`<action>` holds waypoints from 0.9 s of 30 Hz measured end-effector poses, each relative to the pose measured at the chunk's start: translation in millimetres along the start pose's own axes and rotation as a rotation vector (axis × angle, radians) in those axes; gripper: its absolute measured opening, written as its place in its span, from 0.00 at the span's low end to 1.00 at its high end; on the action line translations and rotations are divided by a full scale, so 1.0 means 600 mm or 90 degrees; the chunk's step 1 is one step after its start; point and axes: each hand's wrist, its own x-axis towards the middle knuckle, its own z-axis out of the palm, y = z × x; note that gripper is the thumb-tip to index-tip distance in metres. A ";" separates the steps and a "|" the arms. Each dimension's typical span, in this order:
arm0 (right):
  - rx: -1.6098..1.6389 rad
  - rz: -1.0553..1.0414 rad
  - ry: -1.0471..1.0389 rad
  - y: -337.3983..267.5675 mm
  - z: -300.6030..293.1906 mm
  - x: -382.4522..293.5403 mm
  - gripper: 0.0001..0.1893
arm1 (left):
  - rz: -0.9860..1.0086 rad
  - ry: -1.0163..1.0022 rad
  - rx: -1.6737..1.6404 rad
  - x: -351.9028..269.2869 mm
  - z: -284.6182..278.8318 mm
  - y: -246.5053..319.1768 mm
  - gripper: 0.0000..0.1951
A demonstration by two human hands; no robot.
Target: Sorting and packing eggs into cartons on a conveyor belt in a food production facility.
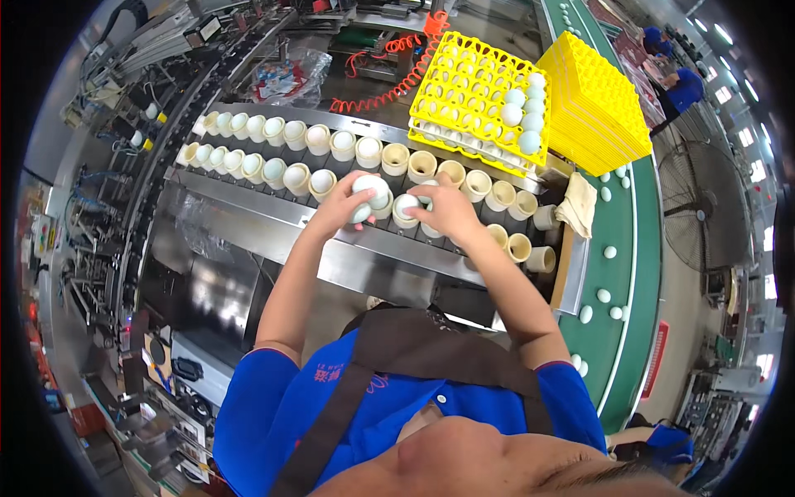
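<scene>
Two rows of beige cups (pixel 422 165) run across a conveyor before me; those at the left hold pale eggs (pixel 274 169), while several at the right stand without eggs. My left hand (pixel 348 202) holds a few pale eggs (pixel 367 189) above the near row. To its right, my right hand (pixel 448 210) has thumb and fingers at a white egg (pixel 406 205) in a near-row cup, with another pale egg partly hidden beneath the fingers. Behind the conveyor, yellow plastic egg trays (pixel 463 93) are stacked, with several eggs (pixel 532 121) at the top tray's right side.
A taller stack of yellow trays (pixel 593 109) stands at the back right. A beige cloth (pixel 577 204) lies on the conveyor's right end. Beyond it runs a green belt (pixel 612 276) with scattered eggs. A coiled red hose (pixel 397 90) hangs behind the cups. Other people are at the far right.
</scene>
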 end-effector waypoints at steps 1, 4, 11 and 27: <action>-0.016 0.064 -0.083 -0.001 0.002 0.020 0.14 | 0.019 -0.001 0.012 -0.001 -0.015 0.008 0.18; -0.079 -0.032 0.087 0.013 0.008 0.083 0.16 | 0.192 0.195 0.466 0.001 -0.077 -0.010 0.23; -0.109 -0.001 0.154 0.060 0.059 0.164 0.18 | 0.153 0.083 0.376 0.029 -0.157 0.018 0.20; 0.231 -0.011 0.379 -0.011 -0.020 -0.190 0.11 | 0.325 0.047 0.625 0.198 -0.063 0.005 0.18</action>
